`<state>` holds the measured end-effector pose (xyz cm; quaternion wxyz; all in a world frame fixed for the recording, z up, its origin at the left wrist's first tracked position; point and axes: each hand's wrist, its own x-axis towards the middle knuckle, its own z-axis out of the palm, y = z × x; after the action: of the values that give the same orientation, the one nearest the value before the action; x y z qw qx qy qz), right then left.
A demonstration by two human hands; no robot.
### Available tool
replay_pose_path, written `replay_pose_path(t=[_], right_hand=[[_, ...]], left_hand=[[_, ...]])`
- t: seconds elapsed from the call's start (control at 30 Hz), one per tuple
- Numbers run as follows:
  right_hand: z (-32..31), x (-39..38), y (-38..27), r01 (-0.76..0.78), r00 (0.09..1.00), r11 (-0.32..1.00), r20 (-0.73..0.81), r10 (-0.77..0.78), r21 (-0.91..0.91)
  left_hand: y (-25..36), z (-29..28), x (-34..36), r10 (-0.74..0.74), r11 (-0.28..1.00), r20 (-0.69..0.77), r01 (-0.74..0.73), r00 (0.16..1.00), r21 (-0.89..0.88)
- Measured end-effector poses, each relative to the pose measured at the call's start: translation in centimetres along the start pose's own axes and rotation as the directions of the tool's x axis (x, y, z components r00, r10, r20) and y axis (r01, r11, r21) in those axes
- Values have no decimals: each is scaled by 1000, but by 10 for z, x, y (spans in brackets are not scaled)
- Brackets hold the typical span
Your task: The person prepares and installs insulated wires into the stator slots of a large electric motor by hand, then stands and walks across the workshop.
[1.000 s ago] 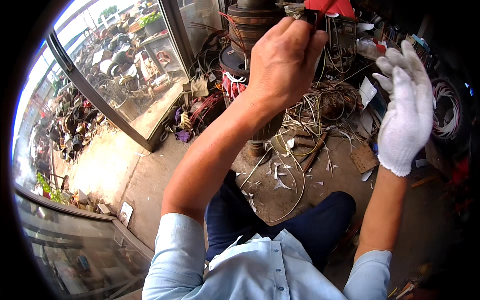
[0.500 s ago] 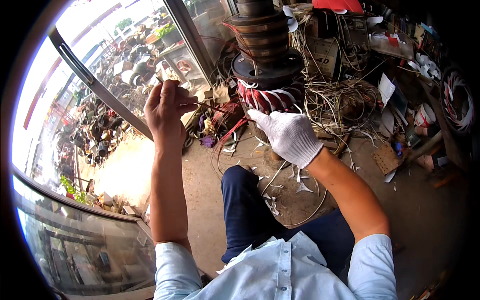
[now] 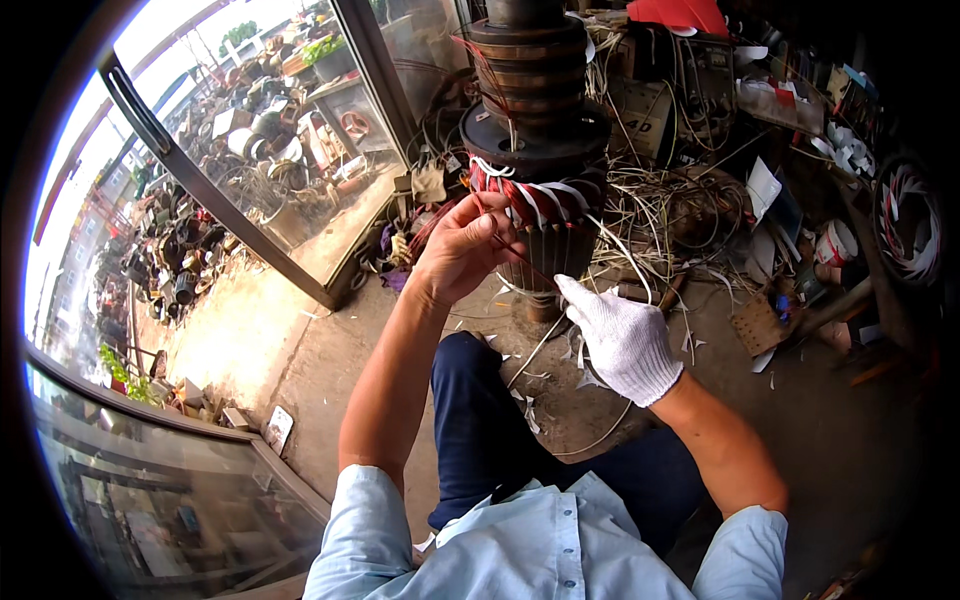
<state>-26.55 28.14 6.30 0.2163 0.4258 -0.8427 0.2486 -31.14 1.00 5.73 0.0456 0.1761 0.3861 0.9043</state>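
Note:
My bare left hand [image 3: 462, 248] is closed in a pinch on a thin dark-red wire [image 3: 533, 268], just in front of an upright motor rotor [image 3: 537, 75]. The wire slants down toward the fingertips of my right hand [image 3: 627, 342], which wears a white knitted glove and grips the wire's other part. Copper-brown slip rings and a black disc form the rotor's upper part. Beneath the disc, red windings [image 3: 553, 203] are wrapped with white tape, and one white tape end [image 3: 632, 262] hangs at the right. My left fingers hide part of the windings.
Tangled pale wires [image 3: 690, 205] lie behind the rotor to the right. White scraps [image 3: 590, 378] litter the floor near my knee [image 3: 465, 365]. A glass door frame [image 3: 230, 220] stands at the left, with piled scrap beyond. A white bucket [image 3: 838, 243] sits far right.
My left hand has moved right and down, from beside the doorway to the front of the windings. My right hand has shifted down and right, away from the windings. Both still hold the wire.

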Motion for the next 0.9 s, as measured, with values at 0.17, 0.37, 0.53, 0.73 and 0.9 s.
replay_pose_path(t=[0.17,0.37,0.53,0.73,0.9], right_hand=[[8,-5,13,-69,998,995,7,69,74],[34,-1,19,-152,983,980,81,163,-129],[51,-2,35,-325,942,922,9,334,-208],[72,0,45,-338,938,929,-132,320,-150],[78,7,46,-389,921,896,-101,376,-212]], left_hand=[[-10,6,12,92,974,0,-90,996,208],[-34,4,35,260,700,-47,-155,965,697],[-36,-9,50,521,397,-161,-72,838,915],[-33,-12,75,694,-144,-23,170,720,975],[-33,-23,87,745,-206,90,99,661,974]])
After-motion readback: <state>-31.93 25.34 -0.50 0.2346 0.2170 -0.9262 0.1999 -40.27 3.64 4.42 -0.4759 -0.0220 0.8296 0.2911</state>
